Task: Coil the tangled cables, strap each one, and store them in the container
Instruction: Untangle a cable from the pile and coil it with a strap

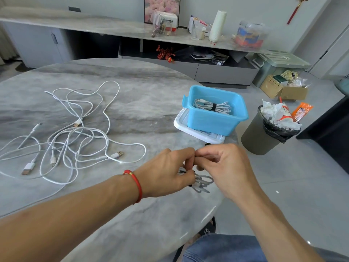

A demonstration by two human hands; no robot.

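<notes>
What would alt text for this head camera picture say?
Left hand and right hand hold a small coiled grey cable over a marble table. One strapped cable lies in a blue container; tangled white cables remain at left.

two hands (170, 171), one blue container (215, 112) holding one strapped cable (211, 107), one white lid (181, 127).

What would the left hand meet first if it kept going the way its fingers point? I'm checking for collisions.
The left hand points rightward, and its fingers already touch the right hand over the coiled grey cable. So the right hand comes first, though depth is unclear.
</notes>
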